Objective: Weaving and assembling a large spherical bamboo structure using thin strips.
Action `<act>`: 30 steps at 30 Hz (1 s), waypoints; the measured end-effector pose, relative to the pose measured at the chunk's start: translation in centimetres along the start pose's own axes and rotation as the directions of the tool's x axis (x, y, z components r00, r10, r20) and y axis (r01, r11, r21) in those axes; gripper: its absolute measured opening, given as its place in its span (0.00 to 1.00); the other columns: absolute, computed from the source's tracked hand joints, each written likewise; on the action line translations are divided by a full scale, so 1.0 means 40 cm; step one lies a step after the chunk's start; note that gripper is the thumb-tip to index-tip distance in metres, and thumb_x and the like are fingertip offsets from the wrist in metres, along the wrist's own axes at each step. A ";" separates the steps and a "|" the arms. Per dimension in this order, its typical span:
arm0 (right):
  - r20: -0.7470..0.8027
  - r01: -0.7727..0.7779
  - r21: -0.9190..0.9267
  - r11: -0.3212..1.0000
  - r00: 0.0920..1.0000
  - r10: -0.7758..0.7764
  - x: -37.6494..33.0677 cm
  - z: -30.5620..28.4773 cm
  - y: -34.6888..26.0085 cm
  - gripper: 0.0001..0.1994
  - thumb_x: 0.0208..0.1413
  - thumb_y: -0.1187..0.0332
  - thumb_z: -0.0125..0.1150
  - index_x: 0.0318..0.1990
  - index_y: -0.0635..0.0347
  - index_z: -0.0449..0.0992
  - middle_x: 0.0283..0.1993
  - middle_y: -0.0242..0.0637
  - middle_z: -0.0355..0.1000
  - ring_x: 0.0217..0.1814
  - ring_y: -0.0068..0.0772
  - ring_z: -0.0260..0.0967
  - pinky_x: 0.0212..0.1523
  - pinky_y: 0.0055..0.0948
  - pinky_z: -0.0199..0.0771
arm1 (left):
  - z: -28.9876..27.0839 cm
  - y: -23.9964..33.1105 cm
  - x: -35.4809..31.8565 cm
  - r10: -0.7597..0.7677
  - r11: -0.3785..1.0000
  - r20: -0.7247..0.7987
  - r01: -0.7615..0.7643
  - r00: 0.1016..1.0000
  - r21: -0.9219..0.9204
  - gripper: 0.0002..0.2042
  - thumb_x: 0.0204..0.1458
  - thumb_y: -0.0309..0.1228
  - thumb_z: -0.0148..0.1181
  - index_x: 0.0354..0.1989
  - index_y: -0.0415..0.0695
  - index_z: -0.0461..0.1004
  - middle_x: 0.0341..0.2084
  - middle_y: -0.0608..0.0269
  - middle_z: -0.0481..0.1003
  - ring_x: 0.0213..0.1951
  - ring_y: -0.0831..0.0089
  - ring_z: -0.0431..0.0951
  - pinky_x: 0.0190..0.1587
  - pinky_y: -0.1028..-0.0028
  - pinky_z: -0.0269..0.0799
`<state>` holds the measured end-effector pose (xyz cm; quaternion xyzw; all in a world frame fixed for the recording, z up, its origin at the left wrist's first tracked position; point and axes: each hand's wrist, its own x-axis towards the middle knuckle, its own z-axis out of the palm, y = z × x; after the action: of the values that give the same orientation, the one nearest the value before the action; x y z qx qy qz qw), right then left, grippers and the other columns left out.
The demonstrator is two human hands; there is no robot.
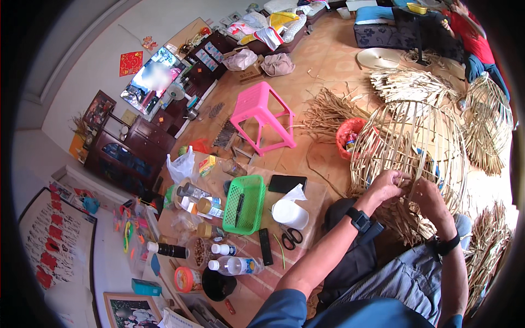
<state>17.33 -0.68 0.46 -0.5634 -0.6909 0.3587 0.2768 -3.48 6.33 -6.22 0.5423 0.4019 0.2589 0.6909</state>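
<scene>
A large, round, open basket frame of pale split strips (407, 123) stands in front of my knees. At its near rim, my left hand (386, 187) has its fingers bent in a pinch on a strip. Close beside it, my right hand (430, 199) is closed on a pale upright strip (418, 170) of the same frame. The fingertips of both hands nearly meet, and the exact grip is partly hidden. Loose dry strips (407, 221) hang below my hands over my lap.
Left of me, a low table holds a green plastic basket (244, 205), a paper roll (290, 213), scissors (292, 238) and several bottles. Beyond are a pink stool (262, 115), a red basket (350, 136) and strip bundles (410, 85). A person in red (474, 41) is at far right.
</scene>
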 end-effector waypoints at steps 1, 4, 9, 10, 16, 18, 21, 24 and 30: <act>0.023 -0.092 0.058 0.994 0.996 0.091 -0.002 -0.004 -0.009 0.10 0.59 0.76 0.68 0.45 0.71 0.77 0.40 0.57 0.82 0.41 0.56 0.82 0.41 0.45 0.79 | -0.007 -0.005 0.002 0.017 0.998 0.077 -0.012 0.997 -0.057 0.28 0.50 0.11 0.64 0.63 0.38 0.79 0.36 0.67 0.85 0.32 0.82 0.82 0.32 0.77 0.74; 0.067 -0.186 0.203 0.961 0.982 0.176 -0.002 -0.009 -0.021 0.11 0.57 0.77 0.70 0.45 0.72 0.79 0.39 0.54 0.83 0.38 0.47 0.83 0.40 0.42 0.80 | -0.015 -0.017 0.004 0.048 0.995 0.134 -0.035 0.990 -0.095 0.29 0.50 0.09 0.59 0.64 0.38 0.78 0.38 0.66 0.86 0.33 0.82 0.82 0.32 0.79 0.74; -0.072 -0.033 -0.017 0.999 0.997 0.032 0.017 0.017 0.011 0.10 0.53 0.76 0.73 0.41 0.71 0.82 0.35 0.52 0.83 0.37 0.42 0.84 0.39 0.40 0.80 | 0.009 -0.016 0.000 0.106 0.992 0.028 -0.103 0.994 -0.077 0.24 0.54 0.13 0.64 0.62 0.38 0.79 0.38 0.68 0.86 0.32 0.84 0.81 0.32 0.81 0.72; -0.104 -0.045 -0.073 0.996 0.994 0.038 0.021 0.024 0.021 0.09 0.53 0.75 0.74 0.40 0.71 0.83 0.35 0.52 0.83 0.37 0.42 0.84 0.39 0.40 0.80 | 0.016 -0.016 -0.004 0.093 0.993 -0.005 -0.093 0.996 -0.074 0.23 0.55 0.15 0.66 0.62 0.38 0.79 0.38 0.68 0.85 0.32 0.84 0.81 0.32 0.81 0.72; -0.240 -0.002 -0.217 0.976 0.969 -0.051 0.028 0.053 0.057 0.07 0.53 0.76 0.71 0.37 0.71 0.81 0.34 0.58 0.80 0.38 0.57 0.82 0.39 0.47 0.80 | 0.037 0.006 -0.023 0.179 0.954 -0.163 -0.131 0.970 0.270 0.15 0.58 0.30 0.75 0.52 0.38 0.85 0.34 0.69 0.86 0.31 0.84 0.79 0.33 0.78 0.73; -0.277 0.084 -0.351 0.932 0.942 -0.189 0.032 0.060 0.055 0.04 0.55 0.78 0.67 0.36 0.70 0.80 0.33 0.58 0.78 0.37 0.61 0.80 0.38 0.50 0.80 | 0.037 0.020 -0.037 0.143 0.941 -0.183 -0.077 0.973 0.330 0.14 0.59 0.36 0.76 0.47 0.38 0.87 0.30 0.69 0.85 0.29 0.84 0.78 0.32 0.77 0.73; -0.305 0.117 -0.489 0.864 0.906 -0.295 0.032 0.059 0.041 0.03 0.58 0.82 0.61 0.34 0.69 0.79 0.32 0.58 0.77 0.35 0.62 0.79 0.36 0.52 0.79 | 0.030 0.044 -0.050 0.069 0.939 -0.190 0.000 0.979 0.345 0.18 0.60 0.45 0.76 0.39 0.39 0.87 0.25 0.70 0.83 0.26 0.83 0.76 0.30 0.74 0.70; -0.244 0.081 -0.400 0.913 0.951 -0.192 0.020 0.033 0.021 0.05 0.60 0.81 0.59 0.35 0.69 0.81 0.32 0.59 0.79 0.35 0.58 0.81 0.37 0.50 0.80 | 0.024 0.048 -0.057 0.080 0.933 -0.172 -0.013 0.982 0.360 0.25 0.58 0.53 0.77 0.28 0.39 0.84 0.18 0.69 0.78 0.22 0.81 0.72 0.26 0.71 0.66; -0.196 0.124 -0.256 0.959 0.965 -0.177 -0.033 0.006 -0.008 0.07 0.54 0.76 0.70 0.37 0.68 0.77 0.32 0.52 0.78 0.35 0.55 0.79 0.37 0.47 0.76 | 0.036 0.020 -0.051 0.172 0.882 -0.258 -0.032 0.951 0.470 0.27 0.57 0.54 0.76 0.25 0.38 0.80 0.14 0.62 0.71 0.21 0.76 0.67 0.27 0.62 0.64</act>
<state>17.24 -2.06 0.61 -0.5742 -0.7361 0.1862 0.3063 -3.32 4.17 -4.76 0.6666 0.5199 0.2699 0.4609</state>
